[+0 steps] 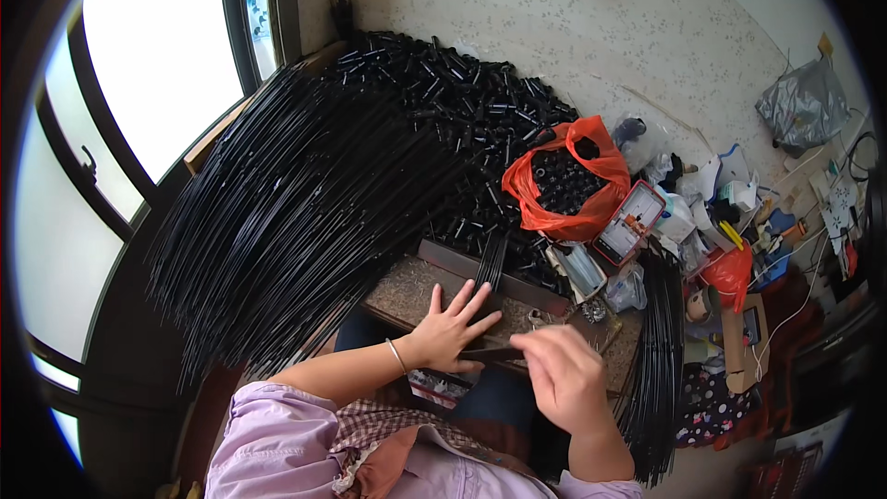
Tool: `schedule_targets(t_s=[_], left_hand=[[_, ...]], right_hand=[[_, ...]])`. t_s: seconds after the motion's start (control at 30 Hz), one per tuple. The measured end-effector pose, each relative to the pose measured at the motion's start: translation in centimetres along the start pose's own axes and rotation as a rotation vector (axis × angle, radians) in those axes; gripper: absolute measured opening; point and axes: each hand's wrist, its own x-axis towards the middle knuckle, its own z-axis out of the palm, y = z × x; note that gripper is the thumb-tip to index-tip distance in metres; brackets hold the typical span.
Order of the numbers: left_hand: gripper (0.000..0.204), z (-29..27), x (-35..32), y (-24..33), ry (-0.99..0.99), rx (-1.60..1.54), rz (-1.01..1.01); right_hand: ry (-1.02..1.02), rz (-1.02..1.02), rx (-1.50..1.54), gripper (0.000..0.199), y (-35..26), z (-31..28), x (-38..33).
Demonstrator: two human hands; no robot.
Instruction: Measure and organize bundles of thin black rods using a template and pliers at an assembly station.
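Note:
My left hand (453,328) lies palm down at the front edge of a speckled brown work board (411,288), its fingers spread. Just beyond its fingertips, a small bunch of thin black rods (492,261) crosses a dark raised bar (538,294) on the board. To the right, my right hand (565,374) is closed around one end of a dark flat strip (492,354). The strip points left toward my left thumb; whether they touch, I cannot tell. What exactly the strip is does not show.
A big heap of long black rods (286,194) fills the left, beside piled black tubular pieces (462,92). An orange-red bag (527,203) of small dark parts and an open red-edged case (630,222) stand beyond the board. More black rods (658,342) hang at the right.

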Motion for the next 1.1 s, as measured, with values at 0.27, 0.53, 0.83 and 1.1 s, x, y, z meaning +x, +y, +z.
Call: schedule_targets(t_s=[0.27, 0.53, 0.83, 1.1], left_hand=[[0.086, 1.6, 1.1, -1.5, -0.024, 0.152, 0.146], [0.079, 0.7, -1.2, -1.5, -0.194, 0.152, 0.233], [0.061, 1.0, 1.3, -3.7, -0.161, 0.151, 0.238], [0.072, 2.9, 2.2, -4.8, -0.107, 0.253, 0.227]], right_hand=[[-0.515, 0.339, 0.81, 0.012, 6.3, 2.1, 2.5], [-0.022, 0.607, -0.519, 0.012, 20.3, 1.0, -1.0], [0.125, 0.413, -0.595, 0.005, 22.3, 2.0, 1.5], [0.344, 1.15, 1.776, 0.011, 17.9, 11.1, 2.9]])
